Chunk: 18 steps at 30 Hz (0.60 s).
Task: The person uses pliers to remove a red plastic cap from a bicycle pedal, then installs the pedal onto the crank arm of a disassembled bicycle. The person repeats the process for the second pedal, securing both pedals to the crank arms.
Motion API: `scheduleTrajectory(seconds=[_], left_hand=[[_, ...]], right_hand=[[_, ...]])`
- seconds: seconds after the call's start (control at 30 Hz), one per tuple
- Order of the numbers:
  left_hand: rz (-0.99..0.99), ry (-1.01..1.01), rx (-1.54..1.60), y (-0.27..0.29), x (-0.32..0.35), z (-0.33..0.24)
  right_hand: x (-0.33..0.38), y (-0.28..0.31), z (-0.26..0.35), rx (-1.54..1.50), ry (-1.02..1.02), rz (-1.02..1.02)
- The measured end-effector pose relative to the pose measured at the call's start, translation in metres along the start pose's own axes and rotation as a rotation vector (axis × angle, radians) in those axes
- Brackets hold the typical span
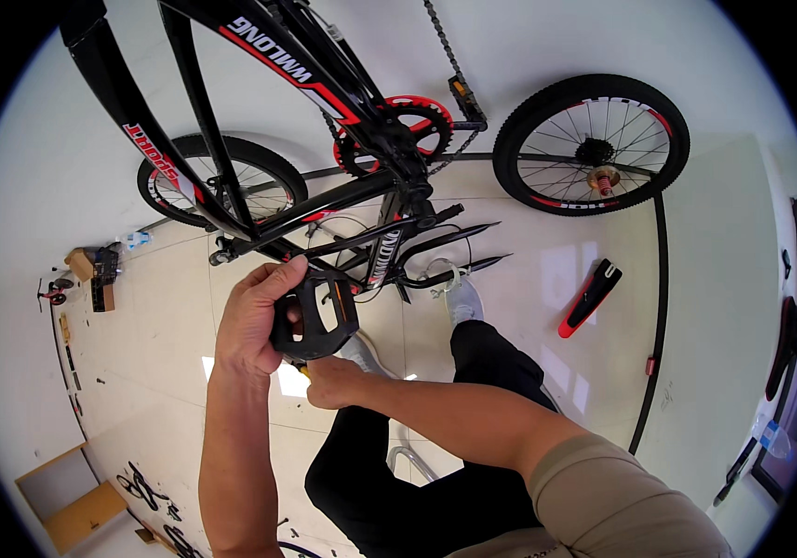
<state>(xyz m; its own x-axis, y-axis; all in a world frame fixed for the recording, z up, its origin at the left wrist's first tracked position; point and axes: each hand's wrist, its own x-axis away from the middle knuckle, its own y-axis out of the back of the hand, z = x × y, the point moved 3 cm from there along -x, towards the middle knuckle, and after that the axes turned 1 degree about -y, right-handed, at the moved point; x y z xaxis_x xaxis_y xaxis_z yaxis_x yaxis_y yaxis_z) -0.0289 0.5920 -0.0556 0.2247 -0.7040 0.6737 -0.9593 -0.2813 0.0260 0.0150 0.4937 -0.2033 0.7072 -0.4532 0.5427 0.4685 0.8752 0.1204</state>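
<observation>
1. My left hand (pixel 251 321) is closed around a black bicycle pedal (pixel 316 316), thumb over its top edge and fingers behind it, holding it up in front of me.
2. My right hand (pixel 331 381) sits just below the pedal in a fist, wrapped around something small with a yellow tip; I cannot tell what it is.
3. The pedal hangs in the air just below the black and red bicycle frame (pixel 324 200), near the frame's lower tubes, above my knees.
4. My white shoe (pixel 462 299) rests on the floor under the frame.
5. The red chainring (pixel 396 130) sits on the frame, with a chain (pixel 442 42) hanging above it.
6. A loose wheel (pixel 592 144) leans at the right, another wheel (pixel 221 181) stands behind the frame at the left.
7. A red and black mudguard (pixel 590 298) lies on the tiled floor to my right, well apart from the hands.
8. An open cardboard box (pixel 71 502) sits at the lower left; what is in it I cannot tell. Smaller boxes (pixel 91 270) lie further left.
</observation>
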Motion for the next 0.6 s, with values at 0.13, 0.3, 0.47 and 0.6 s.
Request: scheduleTrajectory(seconds=[0.13, 0.3, 0.47, 0.6], left_hand=[[-0.062, -0.036, -0.111, -0.003, 0.003, -0.006], [-0.072, -0.031, -0.085, -0.004, 0.005, -0.005], [-0.074, -0.016, -0.002, 0.000, 0.001, 0.003], [-0.098, -0.068, 0.118, -0.004, 0.026, 0.004]], right_hand=[[0.007, 0.006, 0.007, 0.012, -0.037, 0.067], [0.010, 0.009, 0.010, 0.012, -0.037, 0.080], [0.014, 0.011, 0.012, 0.025, -0.015, 0.061], [0.018, 0.014, 0.008, 0.022, -0.020, 0.011]])
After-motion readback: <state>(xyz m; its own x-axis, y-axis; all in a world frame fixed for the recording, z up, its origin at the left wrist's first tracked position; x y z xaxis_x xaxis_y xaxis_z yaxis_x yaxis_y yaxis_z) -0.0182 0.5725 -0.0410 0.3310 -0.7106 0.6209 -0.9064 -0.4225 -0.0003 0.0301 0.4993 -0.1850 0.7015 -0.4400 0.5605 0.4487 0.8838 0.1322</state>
